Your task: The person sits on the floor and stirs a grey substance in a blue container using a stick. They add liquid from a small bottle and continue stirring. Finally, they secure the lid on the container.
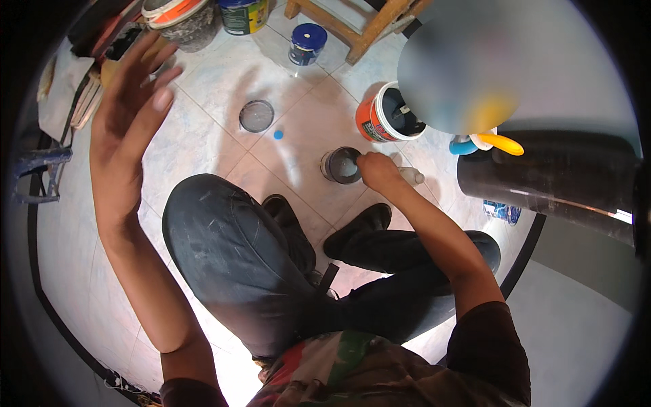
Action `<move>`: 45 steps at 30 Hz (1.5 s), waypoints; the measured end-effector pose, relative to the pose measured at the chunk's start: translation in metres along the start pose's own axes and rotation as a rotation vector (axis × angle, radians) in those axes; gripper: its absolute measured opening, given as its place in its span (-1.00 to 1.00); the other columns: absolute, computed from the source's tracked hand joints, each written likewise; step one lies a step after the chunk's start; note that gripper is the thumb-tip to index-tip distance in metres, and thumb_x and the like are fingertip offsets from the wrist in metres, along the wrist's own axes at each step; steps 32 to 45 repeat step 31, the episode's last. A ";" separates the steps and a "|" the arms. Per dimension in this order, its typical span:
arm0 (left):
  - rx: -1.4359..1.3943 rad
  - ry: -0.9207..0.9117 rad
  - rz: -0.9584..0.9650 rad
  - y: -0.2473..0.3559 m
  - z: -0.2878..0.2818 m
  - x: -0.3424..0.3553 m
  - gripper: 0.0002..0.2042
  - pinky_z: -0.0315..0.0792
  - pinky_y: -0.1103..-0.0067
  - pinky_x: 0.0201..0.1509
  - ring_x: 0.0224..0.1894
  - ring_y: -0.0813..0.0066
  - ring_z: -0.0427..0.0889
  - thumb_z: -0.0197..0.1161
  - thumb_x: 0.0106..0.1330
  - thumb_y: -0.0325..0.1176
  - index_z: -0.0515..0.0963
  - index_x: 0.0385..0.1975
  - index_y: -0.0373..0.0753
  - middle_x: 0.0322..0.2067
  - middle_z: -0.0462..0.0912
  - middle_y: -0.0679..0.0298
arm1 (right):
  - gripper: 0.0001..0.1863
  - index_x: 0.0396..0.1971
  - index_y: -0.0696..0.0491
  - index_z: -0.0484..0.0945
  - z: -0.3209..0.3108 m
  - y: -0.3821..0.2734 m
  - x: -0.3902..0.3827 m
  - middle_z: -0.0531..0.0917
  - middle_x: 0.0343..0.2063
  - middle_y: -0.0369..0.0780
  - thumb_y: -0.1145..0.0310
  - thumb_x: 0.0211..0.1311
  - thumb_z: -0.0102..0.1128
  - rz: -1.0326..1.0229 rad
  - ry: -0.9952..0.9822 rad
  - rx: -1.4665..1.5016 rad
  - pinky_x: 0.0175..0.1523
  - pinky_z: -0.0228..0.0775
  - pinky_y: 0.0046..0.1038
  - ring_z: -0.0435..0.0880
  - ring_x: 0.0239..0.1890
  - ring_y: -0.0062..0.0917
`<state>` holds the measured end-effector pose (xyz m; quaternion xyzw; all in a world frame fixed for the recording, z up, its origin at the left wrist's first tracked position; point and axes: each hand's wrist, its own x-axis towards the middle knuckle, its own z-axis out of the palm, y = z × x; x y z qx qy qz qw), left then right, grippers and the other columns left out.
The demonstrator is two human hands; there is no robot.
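small tin (341,165) beside right hand (378,171) (touching)

— What finish am I seeing on the floor tiles (203,146)?
— Glossy, smooth stone-look. I make the small tin (341,165) dull metal, the orange bucket (369,122) shiny plastic, the stool (352,30) bare wood, the trousers (230,251) matt dusty denim.

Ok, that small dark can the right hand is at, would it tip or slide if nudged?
The small dark can stands upright and open on smooth glossy floor tiles, so it probably slides before it tips. It seems to hold pale liquid, so a hard nudge might slop it. The right hand at its rim likely steadies it.
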<state>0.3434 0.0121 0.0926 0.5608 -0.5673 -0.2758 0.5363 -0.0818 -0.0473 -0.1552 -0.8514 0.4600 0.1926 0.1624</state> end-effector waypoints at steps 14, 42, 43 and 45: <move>0.251 -0.298 0.053 -0.020 0.160 0.020 -0.22 0.65 0.41 0.11 0.05 0.23 0.79 0.63 0.19 0.04 0.55 0.37 -0.20 0.16 0.72 0.02 | -0.74 -0.13 0.15 0.74 0.006 0.012 0.026 0.78 -0.14 0.12 0.48 0.18 0.27 0.000 -0.079 0.090 0.11 0.64 -0.03 0.78 0.01 0.02; 0.238 -0.135 0.048 -0.022 0.161 0.048 -0.25 0.60 0.29 0.24 0.14 0.02 0.75 0.59 0.16 0.08 0.60 0.33 -0.19 0.10 0.74 -0.10 | -0.63 0.00 0.09 0.72 0.008 -0.008 0.036 0.76 0.06 0.02 0.39 0.16 0.41 0.194 -0.206 -0.024 0.29 0.60 -0.08 0.75 0.13 -0.01; 0.238 -0.135 0.048 -0.022 0.161 0.048 -0.25 0.60 0.29 0.24 0.14 0.02 0.75 0.59 0.16 0.08 0.60 0.33 -0.19 0.10 0.74 -0.10 | -0.63 0.00 0.09 0.72 0.008 -0.008 0.036 0.76 0.06 0.02 0.39 0.16 0.41 0.194 -0.206 -0.024 0.29 0.60 -0.08 0.75 0.13 -0.01; 0.238 -0.135 0.048 -0.022 0.161 0.048 -0.25 0.60 0.29 0.24 0.14 0.02 0.75 0.59 0.16 0.08 0.60 0.33 -0.19 0.10 0.74 -0.10 | -0.63 0.00 0.09 0.72 0.008 -0.008 0.036 0.76 0.06 0.02 0.39 0.16 0.41 0.194 -0.206 -0.024 0.29 0.60 -0.08 0.75 0.13 -0.01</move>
